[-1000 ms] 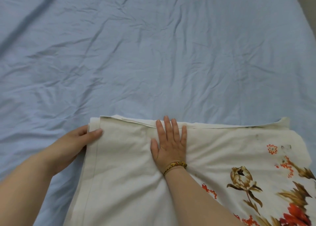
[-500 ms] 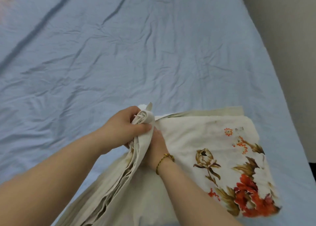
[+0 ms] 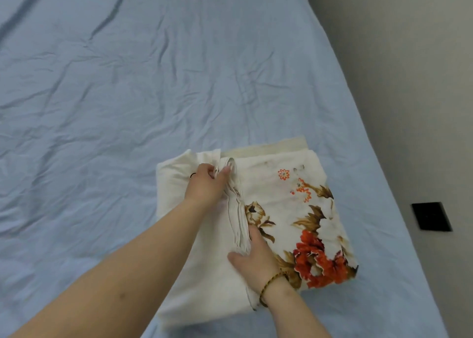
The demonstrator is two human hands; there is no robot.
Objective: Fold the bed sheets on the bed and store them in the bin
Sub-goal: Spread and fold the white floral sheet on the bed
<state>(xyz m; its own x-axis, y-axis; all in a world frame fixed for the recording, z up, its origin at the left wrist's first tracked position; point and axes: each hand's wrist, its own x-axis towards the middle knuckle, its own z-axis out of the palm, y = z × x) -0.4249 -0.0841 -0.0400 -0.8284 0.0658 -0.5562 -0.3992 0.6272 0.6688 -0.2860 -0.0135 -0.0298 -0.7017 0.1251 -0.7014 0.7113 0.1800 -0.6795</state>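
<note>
A cream bed sheet (image 3: 276, 196) with orange and brown flowers lies partly folded near the bed's right edge. Its left half is turned over toward the right, and the stacked edges form a ridge down the middle. My left hand (image 3: 208, 184) pinches the far end of that ridge between thumb and fingers. My right hand (image 3: 252, 257), with a gold bracelet on the wrist, holds the near end of the ridge with the thumb spread on the plain side. The bin is not in view.
The bed is covered by a wrinkled light blue sheet (image 3: 128, 94). A pale floor or wall runs along the bed's right side, with a dark square object (image 3: 431, 216) on it.
The left half of the sheet has been carried further right over the flowered part. My right hand came out from under the fold and now holds the ridge's near end. The view shifted right.
</note>
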